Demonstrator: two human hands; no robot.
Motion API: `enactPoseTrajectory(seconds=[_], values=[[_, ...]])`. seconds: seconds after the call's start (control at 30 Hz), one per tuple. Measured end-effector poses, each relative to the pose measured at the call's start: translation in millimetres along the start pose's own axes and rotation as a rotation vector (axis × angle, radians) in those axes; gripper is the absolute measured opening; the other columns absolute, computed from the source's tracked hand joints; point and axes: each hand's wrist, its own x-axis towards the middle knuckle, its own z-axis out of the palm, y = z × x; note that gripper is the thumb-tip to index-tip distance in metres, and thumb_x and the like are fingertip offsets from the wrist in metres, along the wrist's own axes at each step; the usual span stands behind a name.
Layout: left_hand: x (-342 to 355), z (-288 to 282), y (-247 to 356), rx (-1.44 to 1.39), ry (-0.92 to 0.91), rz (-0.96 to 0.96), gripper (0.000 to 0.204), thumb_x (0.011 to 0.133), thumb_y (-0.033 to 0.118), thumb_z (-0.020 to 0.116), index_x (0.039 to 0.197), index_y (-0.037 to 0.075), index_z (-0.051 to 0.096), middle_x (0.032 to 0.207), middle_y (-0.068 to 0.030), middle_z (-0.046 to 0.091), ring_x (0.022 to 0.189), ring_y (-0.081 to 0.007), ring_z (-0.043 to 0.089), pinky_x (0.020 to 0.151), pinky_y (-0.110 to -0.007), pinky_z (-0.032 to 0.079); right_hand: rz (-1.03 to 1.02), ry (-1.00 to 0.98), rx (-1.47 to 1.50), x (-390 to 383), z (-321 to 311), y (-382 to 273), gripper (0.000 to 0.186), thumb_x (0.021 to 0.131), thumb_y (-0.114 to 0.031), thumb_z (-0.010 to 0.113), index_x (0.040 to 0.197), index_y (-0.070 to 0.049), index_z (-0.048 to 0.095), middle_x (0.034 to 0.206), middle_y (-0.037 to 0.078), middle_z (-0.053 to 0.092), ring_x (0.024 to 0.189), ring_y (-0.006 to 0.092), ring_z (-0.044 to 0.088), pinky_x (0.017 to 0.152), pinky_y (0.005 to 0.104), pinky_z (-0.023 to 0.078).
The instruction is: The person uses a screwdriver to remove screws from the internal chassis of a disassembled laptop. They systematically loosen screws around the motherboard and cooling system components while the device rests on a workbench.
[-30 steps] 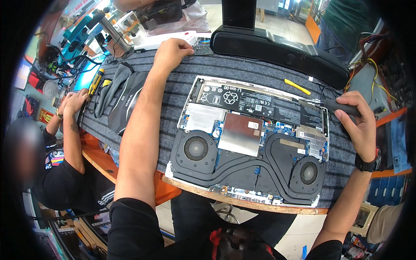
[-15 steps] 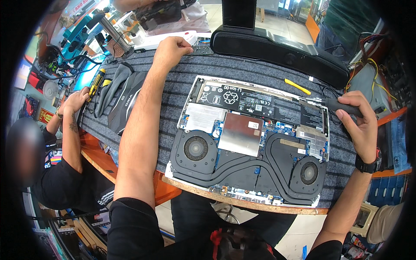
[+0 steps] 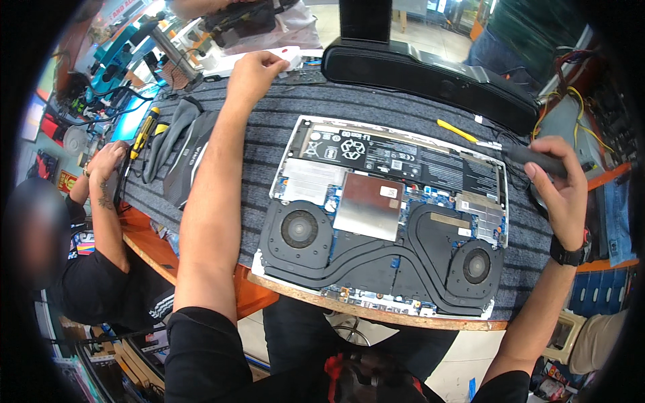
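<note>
An opened laptop (image 3: 363,258) lies underside up, showing its battery (image 3: 430,161), silver plate (image 3: 369,207) and two fans. My left hand (image 3: 259,75) reaches beyond it, fingertips pinched at the edge of a small dark tray (image 3: 306,76); what they hold is too small to make out. My right hand (image 3: 561,191) grips a dark-handled screwdriver (image 3: 537,160) at the laptop's upper right corner, its tip pointing left. A yellow pry tool (image 3: 457,129) lies on the striped mat (image 3: 396,104) above the laptop.
A black soundbar (image 3: 430,78) with an upright screen stands behind. At left lie a dark bag (image 3: 185,168) and a yellow-black screwdriver (image 3: 142,134); a co-worker's hands (image 3: 106,161) rest near them. Cables hang at right (image 3: 574,111). Another person stands beyond the bench.
My left hand has moved up and slightly left over the tray. My right hand with the screwdriver has drawn slightly right, away from the laptop's corner. The view has shifted a little.
</note>
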Motion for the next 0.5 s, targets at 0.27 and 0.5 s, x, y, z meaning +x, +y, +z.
enactPoseTrajectory(seconds=[0.27, 0.5], values=[[8, 5, -18, -0.006, 0.151, 0.058, 0.043, 0.096, 0.045, 0.067, 0.107, 0.004, 0.076, 0.096, -0.0135, 0.076, 0.087, -0.0235, 0.07, 0.081, -0.035, 0.052, 0.052, 0.176, 0.522, 13, -7, 13, 0.064, 0.091, -0.012, 0.075, 0.146, -0.005, 0.044, 0.119, 0.01, 0.062, 0.103, 0.0154, 0.064, 0.082, 0.0298, 0.058], [14, 8, -24, 0.047, 0.192, 0.034, 0.049, 0.097, 0.049, 0.065, 0.112, 0.004, 0.075, 0.093, -0.0139, 0.074, 0.085, -0.0196, 0.068, 0.08, -0.032, 0.051, -0.017, 0.117, 0.463, -3, 3, 10, 0.073, 0.094, -0.003, 0.066, 0.155, -0.003, 0.025, 0.115, 0.024, 0.066, 0.099, 0.0227, 0.07, 0.078, 0.0315, 0.061]])
